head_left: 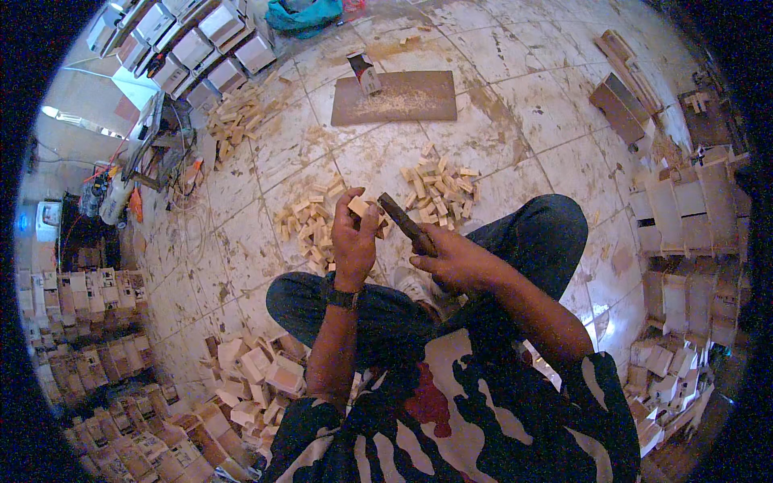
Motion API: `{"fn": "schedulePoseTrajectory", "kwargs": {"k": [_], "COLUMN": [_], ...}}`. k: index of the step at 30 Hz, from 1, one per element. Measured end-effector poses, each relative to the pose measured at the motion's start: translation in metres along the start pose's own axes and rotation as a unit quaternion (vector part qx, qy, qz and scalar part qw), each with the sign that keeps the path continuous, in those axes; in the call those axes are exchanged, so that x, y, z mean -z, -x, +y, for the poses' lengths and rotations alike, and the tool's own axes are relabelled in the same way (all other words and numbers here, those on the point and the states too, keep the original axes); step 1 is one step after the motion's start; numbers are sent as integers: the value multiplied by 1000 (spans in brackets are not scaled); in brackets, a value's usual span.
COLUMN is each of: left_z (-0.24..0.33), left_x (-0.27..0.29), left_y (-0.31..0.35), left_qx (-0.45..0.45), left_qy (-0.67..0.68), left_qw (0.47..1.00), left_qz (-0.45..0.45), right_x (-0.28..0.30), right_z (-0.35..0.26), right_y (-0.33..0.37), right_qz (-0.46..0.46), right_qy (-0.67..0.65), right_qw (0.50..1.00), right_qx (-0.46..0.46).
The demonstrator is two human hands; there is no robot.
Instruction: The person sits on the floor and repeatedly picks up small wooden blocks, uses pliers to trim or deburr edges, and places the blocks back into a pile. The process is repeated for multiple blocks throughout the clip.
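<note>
My left hand (354,251) is closed on a small pale wooden block (358,207), held up between the thumb and fingers. My right hand (459,259) grips a dark, flat, bar-shaped file (400,219), its far end slanting up beside the block. I cannot tell whether the two touch. Beneath my left hand spreads a loose pile of small wooden blocks (304,224). A second pile of similar blocks (439,190) lies just beyond the file.
Ahead, a brown board (346,109) carries pale shavings and a small box (365,74). More wood pieces (233,125) lie farther left, near cables. Cardboard boxes (256,366) are heaped by my left elbow, and stacked cartons (684,213) line the right side.
</note>
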State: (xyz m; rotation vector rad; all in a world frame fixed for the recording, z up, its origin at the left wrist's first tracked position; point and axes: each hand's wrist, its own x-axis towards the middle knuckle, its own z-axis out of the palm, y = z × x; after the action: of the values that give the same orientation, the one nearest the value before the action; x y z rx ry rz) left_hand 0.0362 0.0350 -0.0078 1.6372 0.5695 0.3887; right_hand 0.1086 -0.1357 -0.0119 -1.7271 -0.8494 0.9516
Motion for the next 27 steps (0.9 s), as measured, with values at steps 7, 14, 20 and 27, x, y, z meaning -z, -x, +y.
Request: {"fn": "schedulePoseTrajectory", "kwargs": {"k": [7, 14, 20, 27], "left_z": [4, 4, 8, -20], "left_x": [0, -1, 0, 9], "left_y": [0, -2, -2, -3], "left_qx": [-9, -16, -6, 88], "left_qy": [-49, -57, -47, 176], "left_qw": [999, 998, 999, 980], "left_qz": [-9, -18, -22, -1], "right_x": [11, 15, 9, 4], "right_z": [-12, -16, -1, 23], "right_y": [2, 5, 3, 3], "right_qz": [-49, -48, -21, -28], "right_qy": [22, 57, 18, -40], "right_qw": [998, 995, 998, 998], "right_qx": [-41, -60, -60, -35]}}
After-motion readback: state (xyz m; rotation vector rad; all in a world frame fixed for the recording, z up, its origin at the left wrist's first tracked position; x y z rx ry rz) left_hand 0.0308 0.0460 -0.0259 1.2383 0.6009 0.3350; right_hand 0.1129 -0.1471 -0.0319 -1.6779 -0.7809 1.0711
